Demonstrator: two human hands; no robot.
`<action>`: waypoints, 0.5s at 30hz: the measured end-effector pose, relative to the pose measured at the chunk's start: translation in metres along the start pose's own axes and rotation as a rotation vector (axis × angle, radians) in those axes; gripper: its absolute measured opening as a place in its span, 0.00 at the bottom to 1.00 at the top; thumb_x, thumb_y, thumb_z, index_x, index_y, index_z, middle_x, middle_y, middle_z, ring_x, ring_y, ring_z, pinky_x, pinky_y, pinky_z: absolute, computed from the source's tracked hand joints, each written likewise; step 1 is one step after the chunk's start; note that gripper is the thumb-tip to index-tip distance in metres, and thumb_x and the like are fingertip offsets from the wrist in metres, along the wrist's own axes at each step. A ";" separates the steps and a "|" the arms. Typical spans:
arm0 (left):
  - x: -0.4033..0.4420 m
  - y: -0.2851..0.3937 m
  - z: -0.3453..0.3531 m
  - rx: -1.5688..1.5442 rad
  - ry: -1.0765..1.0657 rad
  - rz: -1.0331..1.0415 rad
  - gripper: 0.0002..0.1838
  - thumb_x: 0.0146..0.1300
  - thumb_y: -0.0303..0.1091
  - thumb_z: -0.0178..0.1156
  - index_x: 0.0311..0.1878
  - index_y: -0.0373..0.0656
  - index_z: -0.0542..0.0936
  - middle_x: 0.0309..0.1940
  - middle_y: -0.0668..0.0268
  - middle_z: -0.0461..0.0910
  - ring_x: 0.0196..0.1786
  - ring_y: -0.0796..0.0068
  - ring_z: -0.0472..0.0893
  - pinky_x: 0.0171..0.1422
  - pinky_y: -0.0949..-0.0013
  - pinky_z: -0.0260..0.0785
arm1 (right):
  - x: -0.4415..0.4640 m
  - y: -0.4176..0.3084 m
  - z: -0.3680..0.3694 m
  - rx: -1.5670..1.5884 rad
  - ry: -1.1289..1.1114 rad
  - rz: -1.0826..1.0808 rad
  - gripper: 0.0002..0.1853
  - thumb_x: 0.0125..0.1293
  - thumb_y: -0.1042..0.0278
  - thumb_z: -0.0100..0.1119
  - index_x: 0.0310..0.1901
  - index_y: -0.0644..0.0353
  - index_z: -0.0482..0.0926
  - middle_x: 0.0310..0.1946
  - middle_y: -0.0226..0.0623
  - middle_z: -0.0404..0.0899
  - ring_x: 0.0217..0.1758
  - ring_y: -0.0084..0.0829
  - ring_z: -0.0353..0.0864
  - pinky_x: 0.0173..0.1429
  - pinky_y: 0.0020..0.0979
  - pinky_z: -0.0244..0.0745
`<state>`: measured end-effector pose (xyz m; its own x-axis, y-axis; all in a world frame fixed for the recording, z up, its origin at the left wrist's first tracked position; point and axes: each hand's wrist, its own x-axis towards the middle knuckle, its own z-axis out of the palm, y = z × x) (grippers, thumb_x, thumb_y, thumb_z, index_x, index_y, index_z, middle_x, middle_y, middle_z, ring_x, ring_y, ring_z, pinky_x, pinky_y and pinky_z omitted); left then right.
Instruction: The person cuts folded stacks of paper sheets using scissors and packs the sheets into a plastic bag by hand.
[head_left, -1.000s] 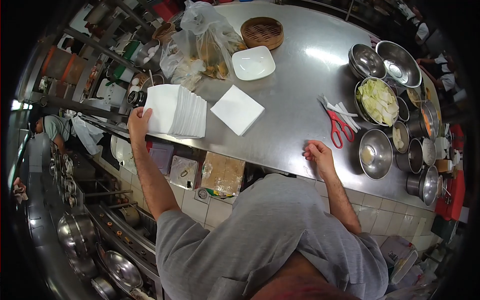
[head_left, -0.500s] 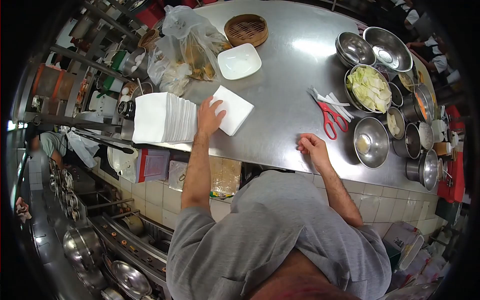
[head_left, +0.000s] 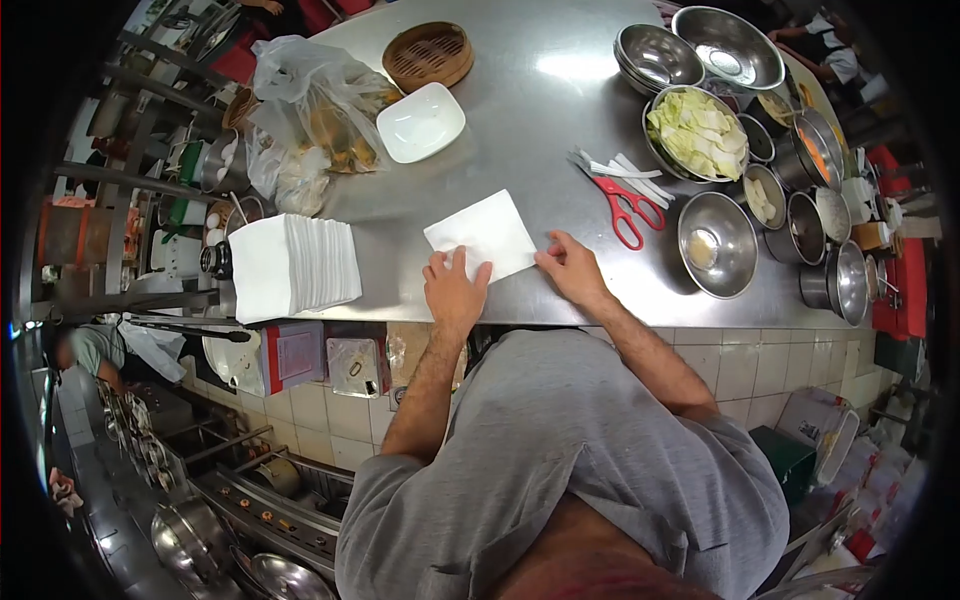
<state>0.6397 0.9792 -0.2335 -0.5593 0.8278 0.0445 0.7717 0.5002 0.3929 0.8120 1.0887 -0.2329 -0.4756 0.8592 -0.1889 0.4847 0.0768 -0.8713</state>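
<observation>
A folded white paper napkin [head_left: 485, 230] lies at an angle on the steel table, close to its front edge. My left hand [head_left: 455, 292] rests on the napkin's lower left part, fingers spread and thumb pointing toward its middle. At the right corner is my right hand [head_left: 575, 270], thumb and forefinger apart, with the thumb at or very near the paper's edge. To the left stands a thick row of folded white napkins [head_left: 325, 262]. Red-handled scissors [head_left: 625, 210] lie beyond my right hand, beside some white strips [head_left: 635, 175].
A white dish [head_left: 422, 125], a bamboo steamer [head_left: 428, 55] and a filled plastic bag [head_left: 320, 110] stand at the back left. On the right are a bowl of cut cabbage [head_left: 697, 135], a steel bowl [head_left: 718, 245] and several other metal containers. The table's front edge runs just before my body.
The napkin has moved away from the row and turned, now lying in front of me. My left hand has moved right with it, and my right hand has come left to its corner.
</observation>
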 end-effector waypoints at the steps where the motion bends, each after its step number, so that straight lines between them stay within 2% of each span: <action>1: -0.003 0.003 -0.003 -0.002 -0.004 0.002 0.28 0.56 0.52 0.60 0.53 0.43 0.75 0.52 0.54 0.66 0.54 0.53 0.65 0.57 0.53 0.60 | 0.003 -0.006 0.000 -0.036 -0.032 0.029 0.30 0.54 0.54 0.63 0.54 0.67 0.71 0.37 0.46 0.79 0.38 0.39 0.80 0.42 0.35 0.74; 4: -0.005 0.005 -0.010 0.060 -0.051 -0.024 0.27 0.56 0.51 0.60 0.53 0.43 0.75 0.53 0.55 0.66 0.57 0.53 0.64 0.60 0.51 0.55 | 0.012 -0.015 0.006 -0.154 -0.087 0.128 0.31 0.52 0.51 0.64 0.52 0.66 0.72 0.37 0.47 0.80 0.41 0.42 0.80 0.44 0.37 0.74; 6: 0.003 0.003 -0.008 0.226 0.035 0.142 0.26 0.56 0.51 0.60 0.53 0.43 0.75 0.55 0.57 0.66 0.59 0.56 0.63 0.63 0.48 0.49 | 0.019 -0.016 0.010 -0.203 -0.087 0.139 0.31 0.51 0.50 0.64 0.51 0.66 0.73 0.38 0.47 0.80 0.42 0.43 0.80 0.45 0.38 0.73; 7: 0.009 0.002 -0.006 0.225 0.036 0.140 0.26 0.56 0.51 0.60 0.53 0.43 0.75 0.55 0.57 0.66 0.59 0.56 0.63 0.63 0.48 0.49 | 0.022 -0.017 0.011 -0.252 -0.087 0.149 0.30 0.51 0.50 0.65 0.49 0.65 0.74 0.38 0.47 0.80 0.43 0.44 0.79 0.46 0.40 0.73; 9: 0.029 -0.002 -0.001 0.104 0.113 0.305 0.25 0.56 0.48 0.60 0.52 0.42 0.74 0.57 0.57 0.66 0.63 0.57 0.60 0.64 0.42 0.45 | 0.027 -0.022 0.011 -0.242 -0.108 0.171 0.29 0.51 0.50 0.65 0.47 0.65 0.74 0.38 0.47 0.80 0.44 0.44 0.79 0.47 0.40 0.72; 13: 0.077 -0.004 0.011 -0.068 0.141 0.311 0.26 0.55 0.48 0.62 0.52 0.42 0.74 0.57 0.59 0.66 0.63 0.60 0.60 0.65 0.42 0.44 | 0.029 -0.016 0.017 -0.266 -0.118 0.177 0.26 0.50 0.52 0.65 0.45 0.64 0.75 0.39 0.46 0.79 0.45 0.43 0.79 0.47 0.40 0.72; 15: 0.094 0.000 0.001 -0.014 -0.199 0.181 0.27 0.53 0.50 0.64 0.50 0.42 0.74 0.56 0.57 0.67 0.61 0.60 0.62 0.63 0.48 0.45 | 0.028 -0.014 0.018 -0.269 -0.119 0.168 0.25 0.50 0.52 0.65 0.45 0.63 0.75 0.38 0.45 0.79 0.44 0.42 0.79 0.46 0.40 0.72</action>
<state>0.5875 1.0570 -0.2308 -0.3409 0.9378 -0.0659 0.8487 0.3372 0.4074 0.7788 1.1026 -0.2345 -0.4478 0.8070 -0.3850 0.7325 0.0841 -0.6756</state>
